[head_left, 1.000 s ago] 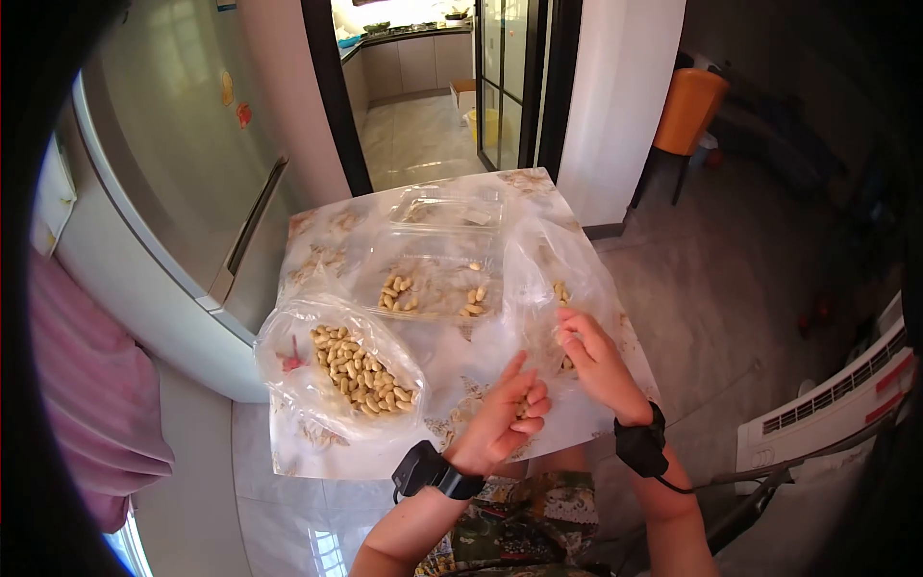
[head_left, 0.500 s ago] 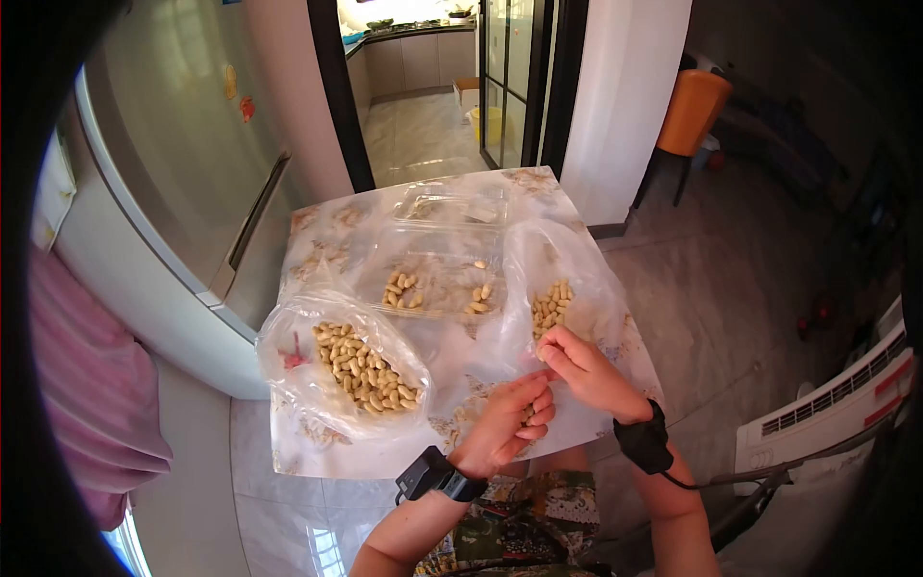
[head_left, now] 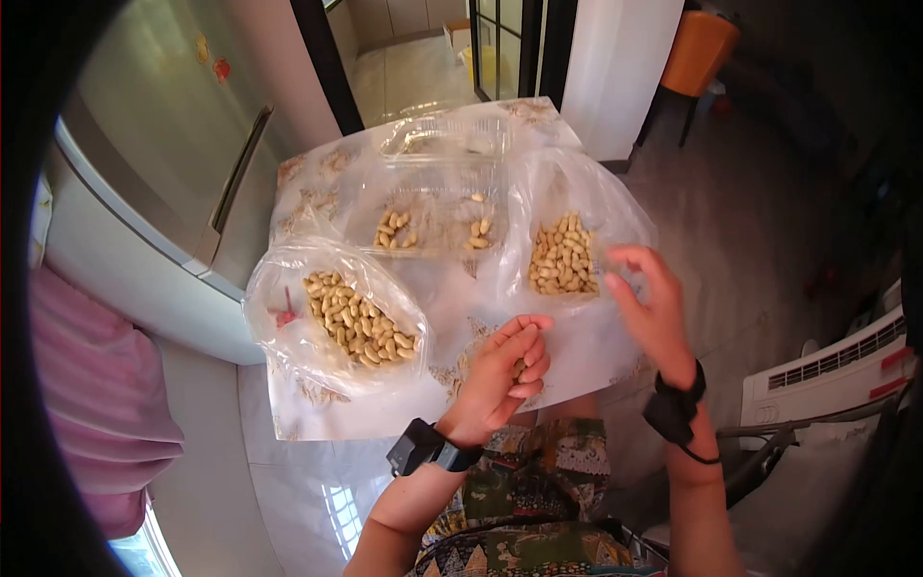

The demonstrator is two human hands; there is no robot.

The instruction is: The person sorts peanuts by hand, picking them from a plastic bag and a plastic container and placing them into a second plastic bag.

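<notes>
Peanuts in their shells (head_left: pixel 358 319) fill a clear plastic bag (head_left: pixel 409 300) at the left of the table. A second clear bag (head_left: pixel 615 207) at the right holds more peanuts (head_left: pixel 562 255). Behind them lies an open clear plastic box (head_left: pixel 437 180) with two small groups of peanuts in it. My left hand (head_left: pixel 505 370), near the front edge between the bags, has its fingers curled round peanuts. My right hand (head_left: pixel 654 293) is at the right bag's near right side, thumb and forefinger apart, nothing visible between them.
The patterned table (head_left: pixel 336 423) stands between a fridge (head_left: pixel 163 125) on the left and a doorway at the back. A pink cloth (head_left: pixel 96 394) hangs at the left. An orange chair (head_left: pixel 700 53) and a white appliance (head_left: pixel 817 385) are on the right.
My right hand has moved away from my left hand to the right, and its fingers have opened. My left hand stays closed. The view has tilted down, showing more of the right bag's peanuts.
</notes>
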